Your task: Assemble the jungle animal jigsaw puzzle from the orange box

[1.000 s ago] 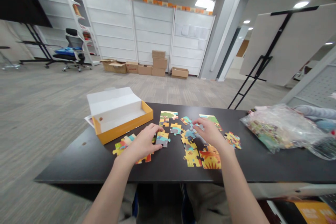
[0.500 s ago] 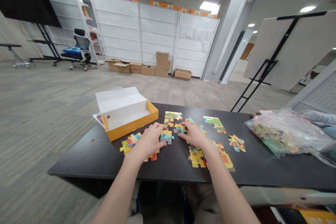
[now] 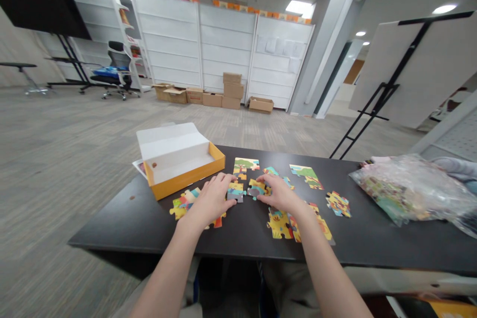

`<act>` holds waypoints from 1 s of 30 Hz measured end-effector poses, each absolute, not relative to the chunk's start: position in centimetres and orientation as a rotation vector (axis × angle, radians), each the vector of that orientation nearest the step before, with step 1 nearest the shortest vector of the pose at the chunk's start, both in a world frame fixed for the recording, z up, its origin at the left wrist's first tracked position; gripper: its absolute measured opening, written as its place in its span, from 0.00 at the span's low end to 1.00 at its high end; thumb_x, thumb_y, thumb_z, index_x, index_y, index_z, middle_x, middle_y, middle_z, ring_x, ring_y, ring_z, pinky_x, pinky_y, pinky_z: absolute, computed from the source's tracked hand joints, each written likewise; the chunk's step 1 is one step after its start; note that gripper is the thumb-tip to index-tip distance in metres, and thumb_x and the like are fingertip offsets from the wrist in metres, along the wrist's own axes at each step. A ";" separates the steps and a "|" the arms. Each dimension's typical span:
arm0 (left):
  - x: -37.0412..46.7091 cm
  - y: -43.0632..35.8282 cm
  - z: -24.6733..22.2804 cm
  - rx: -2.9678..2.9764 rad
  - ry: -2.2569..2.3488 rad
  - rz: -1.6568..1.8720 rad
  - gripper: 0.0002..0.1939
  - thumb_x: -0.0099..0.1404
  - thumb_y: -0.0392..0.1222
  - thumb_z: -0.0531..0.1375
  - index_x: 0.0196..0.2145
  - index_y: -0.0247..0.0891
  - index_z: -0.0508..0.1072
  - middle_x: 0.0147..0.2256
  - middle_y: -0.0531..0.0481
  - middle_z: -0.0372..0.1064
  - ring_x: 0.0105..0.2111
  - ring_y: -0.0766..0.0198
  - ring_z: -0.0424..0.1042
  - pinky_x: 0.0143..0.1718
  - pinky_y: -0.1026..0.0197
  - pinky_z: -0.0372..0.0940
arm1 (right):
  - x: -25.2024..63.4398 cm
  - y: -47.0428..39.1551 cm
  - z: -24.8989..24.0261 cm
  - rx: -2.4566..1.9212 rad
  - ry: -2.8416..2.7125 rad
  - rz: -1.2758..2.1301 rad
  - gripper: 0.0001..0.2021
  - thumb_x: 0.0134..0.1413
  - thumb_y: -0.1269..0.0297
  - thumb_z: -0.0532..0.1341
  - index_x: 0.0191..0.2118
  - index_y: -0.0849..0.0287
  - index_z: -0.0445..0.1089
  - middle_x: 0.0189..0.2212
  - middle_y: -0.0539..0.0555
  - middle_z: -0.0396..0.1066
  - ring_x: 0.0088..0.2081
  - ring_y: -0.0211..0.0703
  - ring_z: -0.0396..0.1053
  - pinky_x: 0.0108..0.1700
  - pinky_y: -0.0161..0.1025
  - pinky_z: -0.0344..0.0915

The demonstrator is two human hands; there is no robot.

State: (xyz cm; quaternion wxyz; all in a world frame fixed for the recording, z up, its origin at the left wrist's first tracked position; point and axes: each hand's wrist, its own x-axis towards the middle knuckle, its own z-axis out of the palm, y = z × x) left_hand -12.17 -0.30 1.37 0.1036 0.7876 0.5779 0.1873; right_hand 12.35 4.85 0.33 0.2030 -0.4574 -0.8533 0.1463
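My left hand (image 3: 211, 198) has its thumb and fingers closed on the edges of a yellow and grey puzzle piece (image 3: 235, 192) lying on the black table. Facing it across a narrow gap is another puzzle piece (image 3: 256, 189), pinched between the thumb and fingers of my right hand (image 3: 280, 194). A joined corner section with a tree (image 3: 246, 163) sits just beyond both. Colourful pieces (image 3: 182, 203) lie partly hidden under my left hand and wrist. Under my right forearm, a yellow joined section (image 3: 280, 224) is partly covered.
An open yellow box (image 3: 186, 179) with a white inside stands at the back left of the table (image 3: 122, 228). Toward the right are a green joined section (image 3: 307, 175), a small cluster of pieces (image 3: 338, 203) and a clear plastic bag (image 3: 410, 189).
My right hand has drawn its puzzle piece slightly toward me and turned it. The left hand's piece has shifted only a little.
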 end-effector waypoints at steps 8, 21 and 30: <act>-11.7 -0.4 1.3 2.321 1.634 0.566 0.23 0.65 0.43 0.62 0.56 0.42 0.63 0.55 0.43 0.66 0.56 0.50 0.66 0.56 0.50 0.63 | 12.4 4.1 0.6 -1.184 -2.423 0.507 0.19 0.47 0.72 0.68 0.48 0.58 0.74 0.49 0.59 0.73 0.54 0.53 0.69 0.58 0.51 0.64; -11.3 -0.6 0.8 2.431 1.680 0.400 0.17 0.66 0.50 0.60 0.50 0.45 0.74 0.50 0.44 0.69 0.53 0.48 0.67 0.55 0.45 0.63 | 12.4 3.8 0.4 -1.177 -2.438 0.541 0.20 0.47 0.71 0.67 0.49 0.56 0.73 0.49 0.57 0.74 0.52 0.52 0.71 0.57 0.51 0.65; -11.4 -0.5 0.6 2.427 1.673 0.391 0.17 0.67 0.48 0.60 0.52 0.48 0.76 0.55 0.44 0.69 0.56 0.46 0.65 0.56 0.43 0.61 | 12.4 3.8 0.6 -1.159 -2.423 0.574 0.22 0.46 0.72 0.66 0.50 0.57 0.73 0.50 0.57 0.76 0.52 0.51 0.73 0.56 0.48 0.66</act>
